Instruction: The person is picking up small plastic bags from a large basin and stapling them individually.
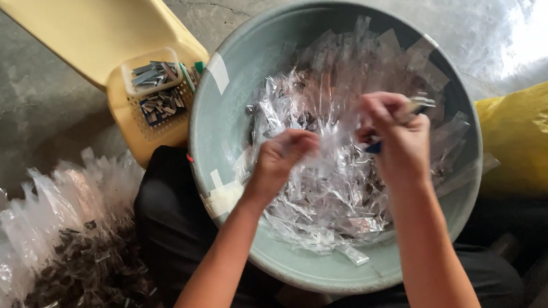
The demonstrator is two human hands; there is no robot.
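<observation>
Sleeve: a clear plastic sleeve (pixel 329 135) is pinched between both hands above the basin's middle; long axis roughly upright in frame.
Left hand (pixel 280 157): closed on the sleeve's lower edge.
Right hand (pixel 397 137): closed around a small metal piece (pixel 420 103), dark blue part below.
Basin (pixel 222 116): grey-green, heaped with clear sleeves (pixel 338 196).
Left side: yellow stool (pixel 92 19), perforated tray of metal clips (pixel 158 93), bagged clips (pixel 59 242).
Right side: yellow sack (pixel 532 135).

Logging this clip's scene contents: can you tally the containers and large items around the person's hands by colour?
Grey-green: 1, the round basin on the lap, full of clear plastic sleeves, under the left hand and right hand.
Yellow: 3, the stool, the small basket of metal pieces, the sack.
Clear: 1, the open bag of dark pieces.
Total: 5
</observation>
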